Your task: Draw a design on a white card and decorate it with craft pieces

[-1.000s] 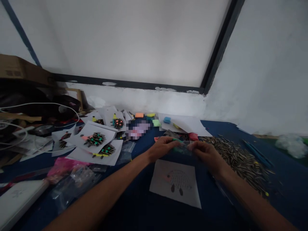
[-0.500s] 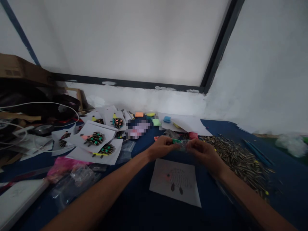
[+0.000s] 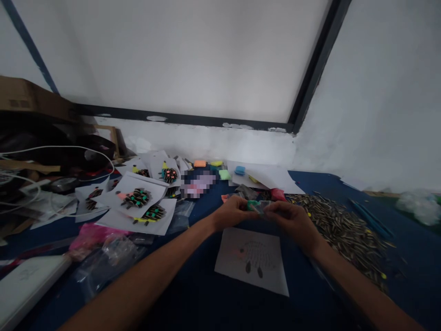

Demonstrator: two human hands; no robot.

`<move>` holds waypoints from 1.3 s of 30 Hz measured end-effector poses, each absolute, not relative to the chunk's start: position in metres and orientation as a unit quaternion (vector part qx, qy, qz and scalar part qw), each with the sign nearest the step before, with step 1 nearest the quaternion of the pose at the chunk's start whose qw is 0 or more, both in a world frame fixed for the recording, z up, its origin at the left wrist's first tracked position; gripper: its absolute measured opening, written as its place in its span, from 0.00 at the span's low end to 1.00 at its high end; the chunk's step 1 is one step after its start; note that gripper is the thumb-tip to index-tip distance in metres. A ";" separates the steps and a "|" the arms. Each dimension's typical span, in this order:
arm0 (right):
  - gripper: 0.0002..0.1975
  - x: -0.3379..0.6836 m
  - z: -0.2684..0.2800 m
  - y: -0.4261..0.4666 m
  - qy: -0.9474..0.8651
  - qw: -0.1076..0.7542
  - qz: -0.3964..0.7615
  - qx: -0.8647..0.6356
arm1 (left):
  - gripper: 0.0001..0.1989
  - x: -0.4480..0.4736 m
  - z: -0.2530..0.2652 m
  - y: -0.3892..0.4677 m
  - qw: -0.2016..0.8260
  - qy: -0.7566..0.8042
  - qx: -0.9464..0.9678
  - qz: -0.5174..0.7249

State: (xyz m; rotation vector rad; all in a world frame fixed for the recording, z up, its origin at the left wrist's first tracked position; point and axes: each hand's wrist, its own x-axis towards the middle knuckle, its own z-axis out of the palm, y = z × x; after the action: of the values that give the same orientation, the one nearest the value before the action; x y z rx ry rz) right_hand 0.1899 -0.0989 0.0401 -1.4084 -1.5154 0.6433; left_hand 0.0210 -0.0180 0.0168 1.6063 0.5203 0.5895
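Between my two hands is a small clear plastic packet (image 3: 265, 205) with something green (image 3: 253, 205) in it, perhaps modelling clay. My left hand (image 3: 231, 214) pinches its green end, fingers closed. At the clear end, my right hand (image 3: 291, 220) grips the plastic between thumb and fingers. Below them lies a white paper sheet (image 3: 268, 280) with a drawn hedgehog, a pinkish face and two dark seeds placed as feet. Close to my right forearm spreads a large heap of striped sunflower seeds (image 3: 344, 230).
Finished hedgehog pictures (image 3: 138, 197) lie piled at the left. Coloured clay packets, among them a blue one (image 3: 240, 170) and an orange one (image 3: 200, 163), sit near the wall. A white box (image 3: 31, 285), clear bags (image 3: 103, 266) and a white cable (image 3: 79, 148) are at the left.
My hands stay in nearly the same place. The packet has turned slightly, so more of its green part shows between my fingers.
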 end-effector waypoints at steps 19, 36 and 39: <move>0.12 0.196 0.039 -0.101 -0.536 0.449 0.433 -0.569 | 0.27 0.019 0.024 -0.022 0.539 0.285 0.754 0.245; 0.13 0.202 0.036 -0.097 -0.596 0.419 0.378 -0.571 | 0.16 0.017 0.035 -0.028 0.645 0.228 0.696 0.220; 0.13 0.201 0.035 -0.097 -0.610 0.412 0.368 -0.569 | 0.13 0.018 0.036 -0.029 0.660 0.225 0.680 0.228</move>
State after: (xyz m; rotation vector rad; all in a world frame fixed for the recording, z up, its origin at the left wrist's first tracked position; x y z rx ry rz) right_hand 0.2009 -0.0968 0.0347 -1.4305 -1.5334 0.9254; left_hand 0.0180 -0.0293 0.0362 1.5380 0.5084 0.5162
